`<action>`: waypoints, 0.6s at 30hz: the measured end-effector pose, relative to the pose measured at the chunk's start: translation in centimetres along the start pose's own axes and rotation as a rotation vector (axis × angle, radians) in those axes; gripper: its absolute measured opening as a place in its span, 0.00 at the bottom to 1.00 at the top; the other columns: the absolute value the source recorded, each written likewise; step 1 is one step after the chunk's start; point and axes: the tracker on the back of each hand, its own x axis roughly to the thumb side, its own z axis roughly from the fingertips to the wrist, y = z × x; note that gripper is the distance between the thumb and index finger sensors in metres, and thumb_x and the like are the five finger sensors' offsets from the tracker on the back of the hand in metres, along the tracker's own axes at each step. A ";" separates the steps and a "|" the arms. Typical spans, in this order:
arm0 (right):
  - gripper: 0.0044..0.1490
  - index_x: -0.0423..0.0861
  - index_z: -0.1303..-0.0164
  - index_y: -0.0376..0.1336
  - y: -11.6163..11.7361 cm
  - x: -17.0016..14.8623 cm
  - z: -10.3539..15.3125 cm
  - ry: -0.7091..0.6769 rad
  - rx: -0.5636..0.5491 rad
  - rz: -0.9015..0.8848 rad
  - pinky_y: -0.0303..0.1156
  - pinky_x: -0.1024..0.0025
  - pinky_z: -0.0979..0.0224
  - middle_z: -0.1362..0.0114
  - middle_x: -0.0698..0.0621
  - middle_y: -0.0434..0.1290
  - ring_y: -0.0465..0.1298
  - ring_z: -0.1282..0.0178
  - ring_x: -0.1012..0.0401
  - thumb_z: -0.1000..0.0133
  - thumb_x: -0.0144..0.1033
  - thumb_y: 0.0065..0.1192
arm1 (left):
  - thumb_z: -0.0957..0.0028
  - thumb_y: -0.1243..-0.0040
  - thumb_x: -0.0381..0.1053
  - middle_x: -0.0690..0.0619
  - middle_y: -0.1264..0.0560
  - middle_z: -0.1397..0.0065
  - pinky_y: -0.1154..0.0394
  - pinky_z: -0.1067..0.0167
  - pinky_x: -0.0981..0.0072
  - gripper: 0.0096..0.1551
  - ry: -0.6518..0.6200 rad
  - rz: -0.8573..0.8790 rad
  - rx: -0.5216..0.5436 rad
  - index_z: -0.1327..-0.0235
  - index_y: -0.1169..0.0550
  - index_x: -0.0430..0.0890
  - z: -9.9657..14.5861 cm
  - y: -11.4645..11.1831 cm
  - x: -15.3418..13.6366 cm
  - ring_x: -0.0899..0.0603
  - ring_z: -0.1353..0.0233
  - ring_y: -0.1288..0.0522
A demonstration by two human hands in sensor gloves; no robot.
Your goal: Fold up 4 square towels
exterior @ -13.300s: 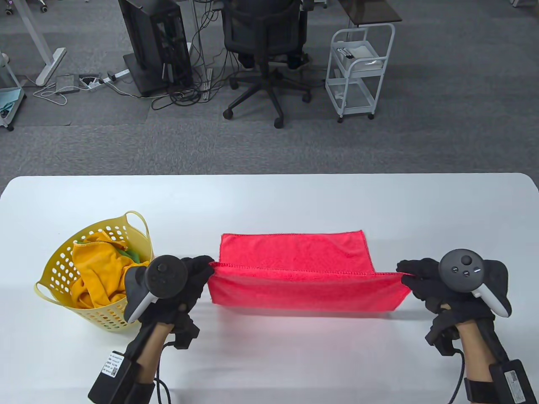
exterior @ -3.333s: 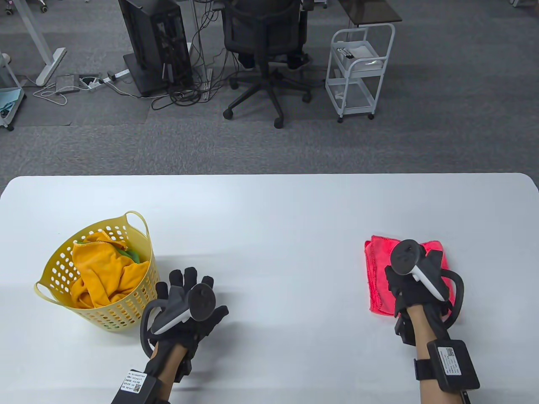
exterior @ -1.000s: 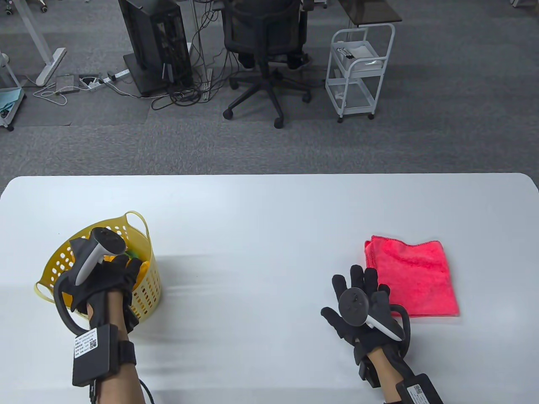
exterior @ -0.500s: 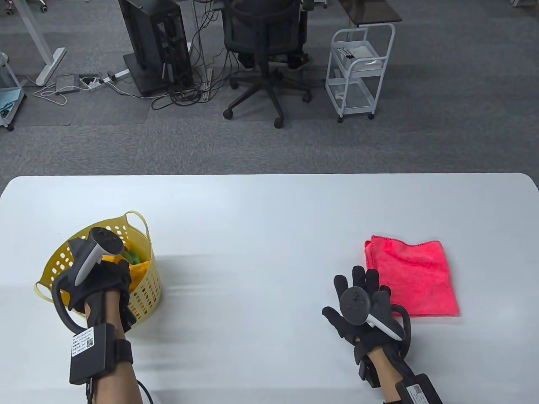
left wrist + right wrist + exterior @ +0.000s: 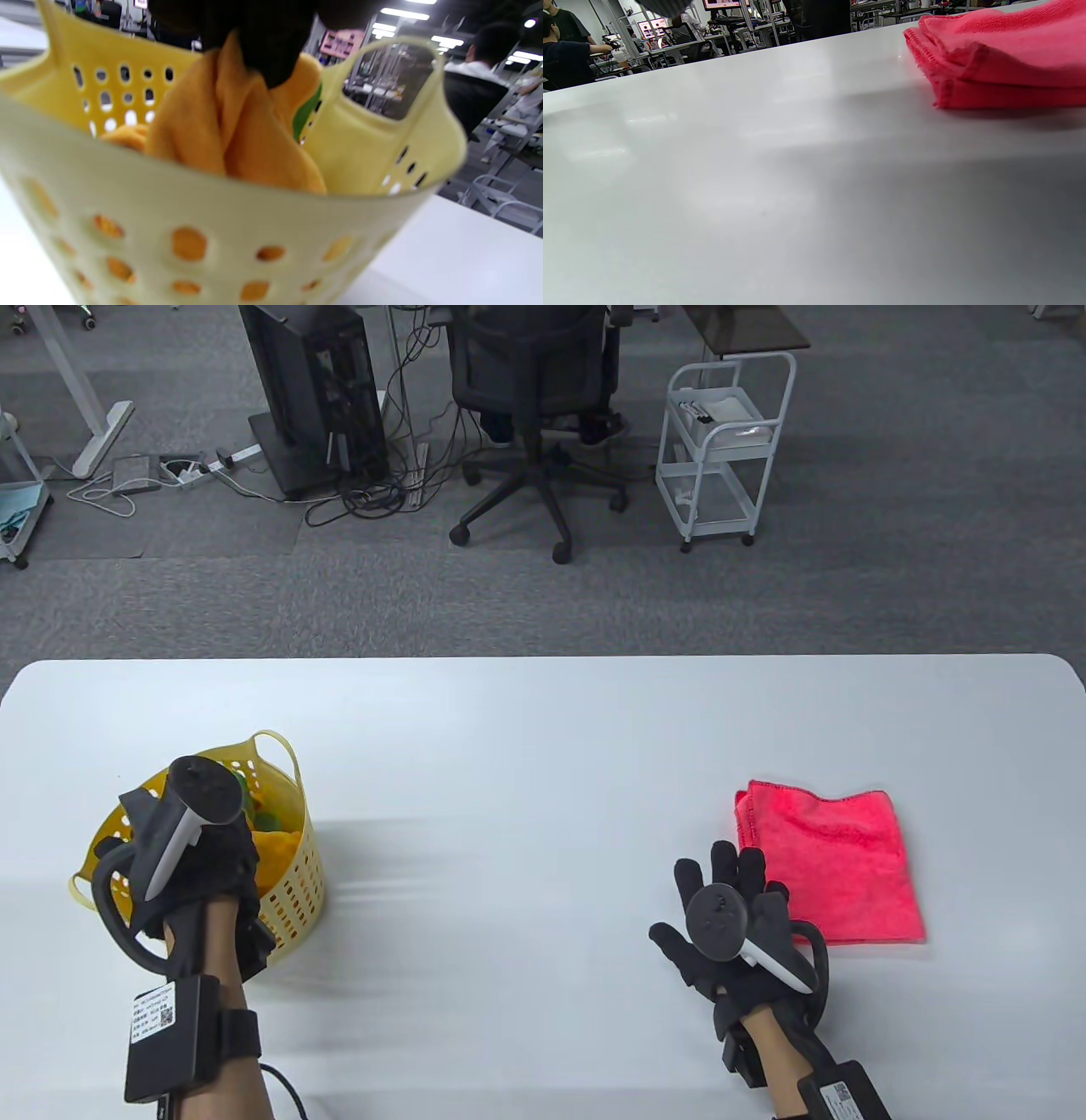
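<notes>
- Table view: the left hand [image 5: 199,857] reaches down into the yellow basket [image 5: 293,848] at the near left of the white counter [image 5: 526,746]. Its fingers are hidden by the tracker, so the state of its grip cannot be told from here. An orange towel [image 5: 280,848] and a scrap of green cloth [image 5: 270,820] show inside the basket.
- Table view: the right hand [image 5: 721,925] lies flat on the counter with its fingers spread apart, holding nothing. It sits just near and left of the folded red towel [image 5: 836,861], which rests at the near right of the counter.
- Left wrist view: black gloved fingers [image 5: 271,46] of the left hand pinch a raised fold of the orange towel [image 5: 237,131] above the basket's rim [image 5: 254,199]; green cloth [image 5: 307,112] peeks out behind it.
- Right wrist view: the red towel [image 5: 1005,63] lies in stacked layers on the bare counter [image 5: 755,190], at the upper right.
</notes>
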 end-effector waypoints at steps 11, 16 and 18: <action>0.55 0.43 0.11 0.34 0.1 0.1 0.0 -0.011 0.007 -0.002 0.29 0.29 0.24 0.12 0.34 0.22 0.22 0.18 0.35 0.34 0.63 0.49 | 0.34 0.56 0.52 0.38 0.36 0.13 0.61 0.27 0.23 0.30 -0.031 -0.041 0.143 0.27 0.23 0.39 1.4 1.8 0.5 0.26 0.17 0.43; 0.55 0.43 0.11 0.34 0.1 0.1 0.0 -0.013 0.009 -0.001 0.29 0.29 0.24 0.12 0.33 0.22 0.22 0.18 0.35 0.34 0.63 0.49 | 0.37 0.43 0.48 0.32 0.27 0.21 0.51 0.25 0.27 0.25 -0.060 -0.134 0.193 0.32 0.19 0.39 1.6 2.2 0.4 0.24 0.25 0.33; 0.55 0.43 0.11 0.34 0.1 0.1 0.0 -0.013 0.009 -0.002 0.29 0.29 0.24 0.12 0.33 0.22 0.22 0.18 0.35 0.34 0.63 0.49 | 0.40 0.36 0.46 0.32 0.26 0.24 0.49 0.26 0.28 0.24 -0.048 -0.199 0.222 0.32 0.19 0.42 1.8 2.1 0.4 0.25 0.28 0.30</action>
